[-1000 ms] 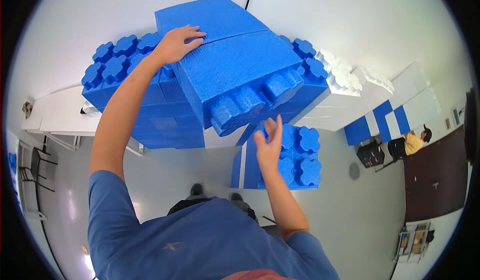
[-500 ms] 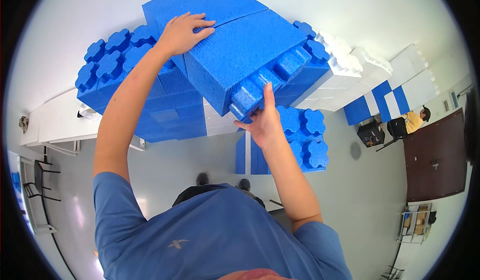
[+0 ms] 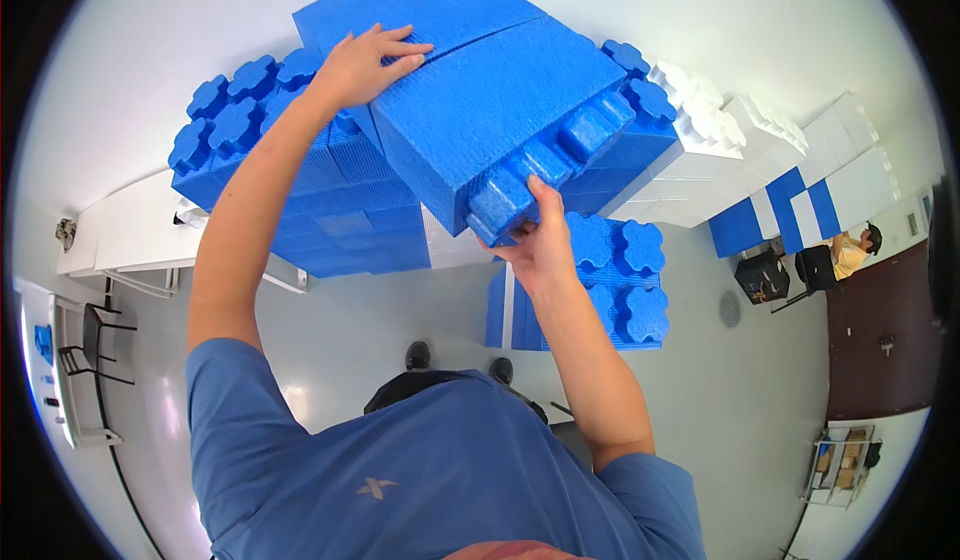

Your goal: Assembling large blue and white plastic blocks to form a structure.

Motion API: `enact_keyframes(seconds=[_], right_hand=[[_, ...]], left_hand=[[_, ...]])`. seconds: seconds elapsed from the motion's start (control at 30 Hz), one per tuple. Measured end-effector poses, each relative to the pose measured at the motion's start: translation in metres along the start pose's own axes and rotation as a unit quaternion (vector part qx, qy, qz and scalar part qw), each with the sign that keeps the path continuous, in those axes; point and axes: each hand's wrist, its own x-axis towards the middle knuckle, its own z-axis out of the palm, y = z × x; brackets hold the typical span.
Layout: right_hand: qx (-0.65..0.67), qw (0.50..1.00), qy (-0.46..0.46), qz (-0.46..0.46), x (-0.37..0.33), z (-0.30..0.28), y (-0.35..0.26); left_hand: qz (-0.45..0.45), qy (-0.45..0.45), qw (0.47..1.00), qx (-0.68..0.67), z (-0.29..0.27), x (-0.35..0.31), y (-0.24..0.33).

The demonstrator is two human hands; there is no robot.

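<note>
A large blue foam building block (image 3: pixel 500 105) lies tilted on its side, its row of rounded studs facing down and to the right. Across its upper left edge rests my left hand (image 3: pixel 362 68), fingers stretched flat by the seam with a second blue block (image 3: pixel 420 2). My right hand (image 3: pixel 543 238) grips a stud at the lower right end, thumb over it and the other fingers partly hidden beneath. Both blocks sit above a wide stack of blue blocks (image 3: pixel 345 225) with studs showing on top at either side.
Below my right forearm stands a lower blue studded block (image 3: pixel 640 280) on the grey floor. White blocks (image 3: pixel 710 125) continue the row rightward. Farther right, a person in yellow (image 3: pixel 852 253) sits near a brown door (image 3: pixel 885 330). A white table (image 3: pixel 130 230) and chair (image 3: pixel 92 345) stand left.
The whole scene has shifted slightly rightward in view. My right thumb now lies closer on the stud; my left hand keeps its place on the blocks.
</note>
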Motion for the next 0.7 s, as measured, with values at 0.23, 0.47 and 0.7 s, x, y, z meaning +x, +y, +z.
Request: enact_keyframes(seconds=[0.23,0.47,0.7], right_hand=[[0.0,1.0,-0.013,-0.019,0.0,-0.011,0.01],[-0.113,0.993,-0.011,0.012,-0.007,-0.067,0.002],[-0.143,0.977,0.103,-0.12,0.051,-0.108,-0.084]], left_hand=[[-0.039,-0.034,0.998,0.023,-0.013,-0.01,0.027],[-0.04,-0.091,0.992,0.074,-0.033,0.05,0.055],[0.106,-0.018,0.993,-0.042,0.037,0.174,0.048]])
